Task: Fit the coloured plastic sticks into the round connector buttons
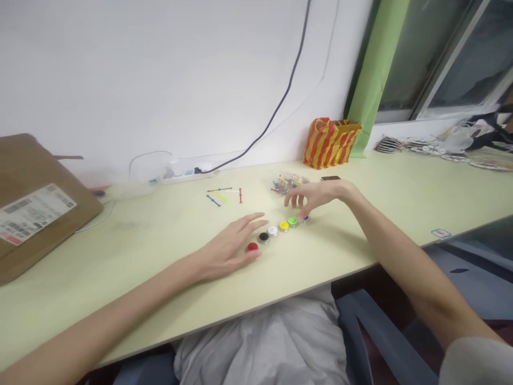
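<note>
A row of small round caps lies on the pale table (160, 278): red cap (252, 246), black cap (263, 236), white cap (273, 231), yellow cap (284, 225), green cap (293, 221), and a blue cap (306, 218) mostly hidden. My left hand (228, 248) lies flat with fingers stretched out, touching the red cap at the row's left end. My right hand (315, 197) hovers over the right end, fingers curled down, fingertips on the blue cap. Thin coloured sticks (224, 196) lie beyond the row.
A clear bag of coloured pieces (286, 183) lies behind my right hand. A striped red-yellow bag (329, 142) stands by the wall. A white power strip (186, 174) with a black cable runs along the wall. A cardboard box (36, 208) sits at the left.
</note>
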{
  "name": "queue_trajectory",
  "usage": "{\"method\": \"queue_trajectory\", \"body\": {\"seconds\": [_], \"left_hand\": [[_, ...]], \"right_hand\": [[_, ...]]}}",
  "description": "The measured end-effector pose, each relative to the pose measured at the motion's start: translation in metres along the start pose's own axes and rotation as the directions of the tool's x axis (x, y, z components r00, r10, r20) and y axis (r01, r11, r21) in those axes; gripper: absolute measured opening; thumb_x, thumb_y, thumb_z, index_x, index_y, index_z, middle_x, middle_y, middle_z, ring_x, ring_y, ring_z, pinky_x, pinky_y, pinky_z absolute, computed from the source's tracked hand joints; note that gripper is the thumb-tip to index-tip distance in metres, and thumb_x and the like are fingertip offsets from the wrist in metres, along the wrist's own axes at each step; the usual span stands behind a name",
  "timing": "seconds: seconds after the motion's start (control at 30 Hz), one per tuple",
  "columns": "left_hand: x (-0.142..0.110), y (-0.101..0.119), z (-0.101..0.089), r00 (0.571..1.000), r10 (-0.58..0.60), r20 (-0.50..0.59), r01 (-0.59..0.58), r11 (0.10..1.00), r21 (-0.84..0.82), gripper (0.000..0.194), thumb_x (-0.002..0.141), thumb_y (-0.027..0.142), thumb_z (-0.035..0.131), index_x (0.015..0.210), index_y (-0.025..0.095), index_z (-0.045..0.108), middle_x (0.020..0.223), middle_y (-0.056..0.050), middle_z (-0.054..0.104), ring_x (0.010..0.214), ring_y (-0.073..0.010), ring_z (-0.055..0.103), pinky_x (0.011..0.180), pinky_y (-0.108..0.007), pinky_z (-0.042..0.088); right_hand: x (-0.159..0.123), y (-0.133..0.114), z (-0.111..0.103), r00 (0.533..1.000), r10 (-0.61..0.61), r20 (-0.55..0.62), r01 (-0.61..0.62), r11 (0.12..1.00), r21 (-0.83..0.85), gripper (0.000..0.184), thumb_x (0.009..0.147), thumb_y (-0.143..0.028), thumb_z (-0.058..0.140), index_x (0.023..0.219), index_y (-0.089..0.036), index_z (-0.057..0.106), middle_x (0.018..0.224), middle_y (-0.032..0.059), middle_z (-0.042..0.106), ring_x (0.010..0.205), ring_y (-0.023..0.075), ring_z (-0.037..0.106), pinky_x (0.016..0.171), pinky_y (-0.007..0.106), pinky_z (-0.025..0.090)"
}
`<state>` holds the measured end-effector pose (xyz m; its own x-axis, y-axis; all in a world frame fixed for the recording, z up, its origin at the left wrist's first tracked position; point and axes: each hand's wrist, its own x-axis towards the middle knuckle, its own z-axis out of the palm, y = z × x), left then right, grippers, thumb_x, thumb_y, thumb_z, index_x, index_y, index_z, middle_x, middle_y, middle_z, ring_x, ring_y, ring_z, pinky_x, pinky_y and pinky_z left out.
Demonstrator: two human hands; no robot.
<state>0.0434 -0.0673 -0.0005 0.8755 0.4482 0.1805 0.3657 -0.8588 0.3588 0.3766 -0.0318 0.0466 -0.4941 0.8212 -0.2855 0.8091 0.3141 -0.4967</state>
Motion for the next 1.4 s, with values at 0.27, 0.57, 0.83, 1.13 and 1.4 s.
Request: {"method": "queue_trajectory", "body": {"seconds": [0.27,0.57,0.83,1.13,1.4], "left_hand": [[0.028,0.005,0.019,0.988,0.033,0.152,-0.056,0.987,0.152,0.071,0.107,0.054,0.032,0.166,0.02,0.013,0.172,-0.013,0.017,0.158,-0.0283,0.024,0.127,-0.045,0.025],[0.05,-0.008,0.021,0.974,0.1,0.204,-0.127,0.985,0.12,0.058,0.11,0.044,0.026,0.165,0.025,0.023,0.169,-0.008,0.028,0.156,-0.0226,0.03,0.127,-0.042,0.023],[0.01,-0.033,-0.007,0.962,0.126,0.243,-0.148,0.986,0.076,0.053,0.11,0.043,0.031,0.163,0.041,0.025,0.168,0.004,0.032,0.157,-0.0205,0.027,0.128,-0.042,0.02],[-0.02,-0.039,-0.017,0.986,0.08,0.144,-0.1,0.985,0.139,0.064,0.106,0.045,0.044,0.164,0.033,0.022,0.167,-0.005,0.036,0.152,-0.0262,0.036,0.125,-0.046,0.028],[-0.049,-0.038,-0.024,0.992,-0.127,0.013,0.125,0.986,0.114,0.051,0.101,0.05,0.052,0.145,0.024,0.048,0.151,-0.012,0.053,0.138,-0.029,0.052,0.114,-0.044,0.043]], "right_hand": [[-0.03,0.006,0.048,0.973,-0.143,-0.183,0.149,0.989,0.022,0.089,0.083,-0.058,0.075,0.159,-0.028,0.04,0.162,0.0102,0.043,0.141,0.0334,0.048,0.114,0.043,0.044],[-0.013,0.016,0.095,0.884,-0.331,-0.331,0.341,0.94,-0.03,0.065,0.103,-0.052,0.05,0.161,-0.024,0.038,0.165,0.0088,0.039,0.153,0.0268,0.035,0.128,0.049,0.026],[0.003,-0.032,0.124,0.835,-0.357,-0.419,0.351,0.932,-0.095,0.056,0.107,-0.047,0.041,0.157,-0.021,0.041,0.158,0.0132,0.047,0.146,0.0277,0.045,0.123,0.051,0.036],[0.007,-0.052,0.124,0.817,-0.423,-0.393,0.443,0.896,-0.043,0.062,0.104,-0.047,0.05,0.159,-0.026,0.033,0.155,0.0132,0.048,0.14,0.028,0.049,0.118,0.05,0.041],[-0.006,-0.04,0.11,0.823,-0.372,-0.43,0.355,0.927,-0.124,0.039,0.098,-0.044,0.06,0.13,-0.022,0.063,0.122,0.013,0.063,0.113,0.0284,0.06,0.099,0.044,0.051]]}}
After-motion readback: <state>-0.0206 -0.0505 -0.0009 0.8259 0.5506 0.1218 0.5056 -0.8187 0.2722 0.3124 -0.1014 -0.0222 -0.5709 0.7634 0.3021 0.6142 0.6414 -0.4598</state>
